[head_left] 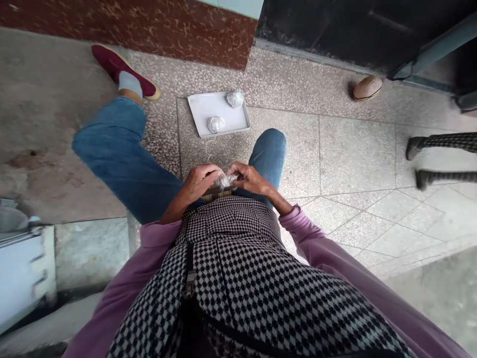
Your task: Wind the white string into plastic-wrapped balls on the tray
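Note:
I sit looking down over my checked vest and blue jeans. My left hand (199, 180) and my right hand (250, 177) meet in my lap, both pinched closed on a small clear plastic-wrapped bundle (225, 180) held between them. On the floor in front of my knees lies a white tray (208, 110). It carries two wrapped bundles, one at its far right corner (235, 98) and one near its front edge (216, 124).
Speckled stone floor tiles spread to the right. My left foot wears a dark red shoe (118, 64) near a red-brown wall base. A tan shoe (367, 87) lies by a dark doorway. Another person's patterned legs (445, 156) enter at right. A white object (22, 268) stands lower left.

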The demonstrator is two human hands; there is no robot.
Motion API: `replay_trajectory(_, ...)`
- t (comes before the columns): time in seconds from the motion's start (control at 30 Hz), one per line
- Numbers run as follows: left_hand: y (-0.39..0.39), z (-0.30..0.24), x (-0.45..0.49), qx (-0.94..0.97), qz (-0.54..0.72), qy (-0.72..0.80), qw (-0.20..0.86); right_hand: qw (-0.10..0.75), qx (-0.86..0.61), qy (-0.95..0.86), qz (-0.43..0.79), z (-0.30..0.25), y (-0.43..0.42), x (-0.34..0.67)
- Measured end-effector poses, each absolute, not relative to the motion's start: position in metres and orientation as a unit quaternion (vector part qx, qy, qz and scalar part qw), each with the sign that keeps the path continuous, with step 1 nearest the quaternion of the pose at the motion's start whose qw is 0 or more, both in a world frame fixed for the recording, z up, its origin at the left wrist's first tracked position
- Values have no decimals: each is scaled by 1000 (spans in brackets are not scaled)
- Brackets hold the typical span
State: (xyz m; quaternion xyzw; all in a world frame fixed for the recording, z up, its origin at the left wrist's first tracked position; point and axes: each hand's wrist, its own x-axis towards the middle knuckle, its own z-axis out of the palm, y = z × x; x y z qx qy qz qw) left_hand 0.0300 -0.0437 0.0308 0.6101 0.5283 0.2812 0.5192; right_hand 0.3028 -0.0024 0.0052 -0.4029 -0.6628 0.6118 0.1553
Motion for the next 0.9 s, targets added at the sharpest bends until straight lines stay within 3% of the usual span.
replay_trajectory(0.1,-41,30,27,576,303,527,546,184,-301,-559,751,5,-8,306)
replay_trajectory(0.17,-41,28,26,538,311,532,574,238,-277,-506,781,3,-8,302)
replay_trajectory(0.37,-45,22,32,521,289,533,601,393,-389,-456,698,-1,4,278)
replay_trajectory(0.57,-49,25,35,588,275,529,547,352,-517,-513,587,1,5,280)
replay_trajectory(0.77,-53,31,44,635,258,514,516,393,-571,-522,496,-7,12,290)
replay_trajectory(0.9,-49,30,38,639,282,531,479,293,-521,-588,545,-2,11,294)
